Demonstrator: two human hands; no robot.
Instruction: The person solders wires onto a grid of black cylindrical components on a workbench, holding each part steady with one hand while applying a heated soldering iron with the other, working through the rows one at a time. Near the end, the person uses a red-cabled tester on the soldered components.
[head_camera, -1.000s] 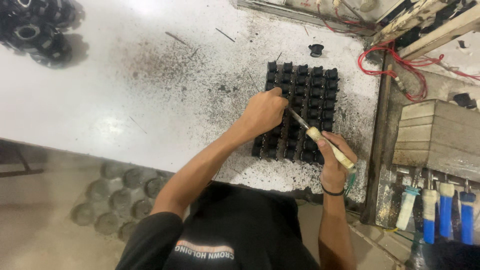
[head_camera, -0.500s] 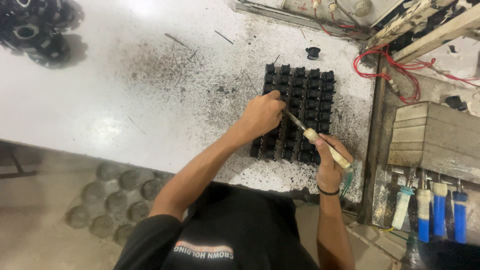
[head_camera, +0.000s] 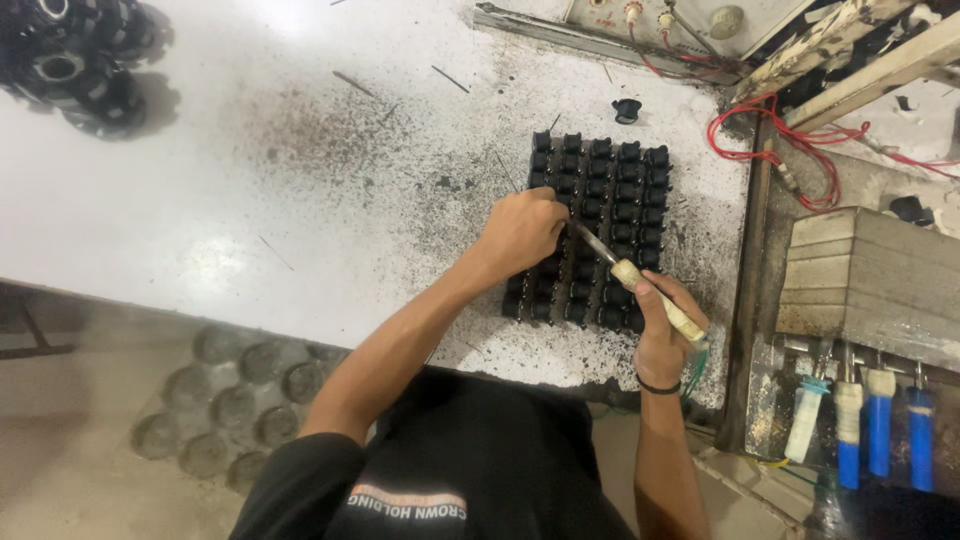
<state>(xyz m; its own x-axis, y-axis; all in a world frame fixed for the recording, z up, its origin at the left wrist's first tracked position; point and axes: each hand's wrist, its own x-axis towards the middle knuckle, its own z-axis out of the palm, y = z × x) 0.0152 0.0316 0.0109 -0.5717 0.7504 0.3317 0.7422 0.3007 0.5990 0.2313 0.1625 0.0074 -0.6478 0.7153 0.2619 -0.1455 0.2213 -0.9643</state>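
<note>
Left hand (head_camera: 522, 232) curled shut, knuckles up, resting on the left side of a block of small black moulded parts (head_camera: 600, 200) set in rows; whatever the fingers pinch is hidden beneath the hand. Right hand (head_camera: 660, 325) closed round the pale wooden handle of a soldering iron (head_camera: 655, 297), held slantwise, metal shaft running up and left to meet the left hand's fingers over the block. Black band at the right wrist. Block lying flat on a white worktable (head_camera: 200, 200), right of centre, near its front edge, amid dark speckled grime. One loose black part (head_camera: 626, 110) just beyond the block's far edge. Heap of black ring-shaped parts (head_camera: 75, 60) at far left corner. Red wires (head_camera: 790, 150) to the right, beside a wooden box (head_camera: 870, 270); blue-handled tools (head_camera: 880, 430) below it.
</note>
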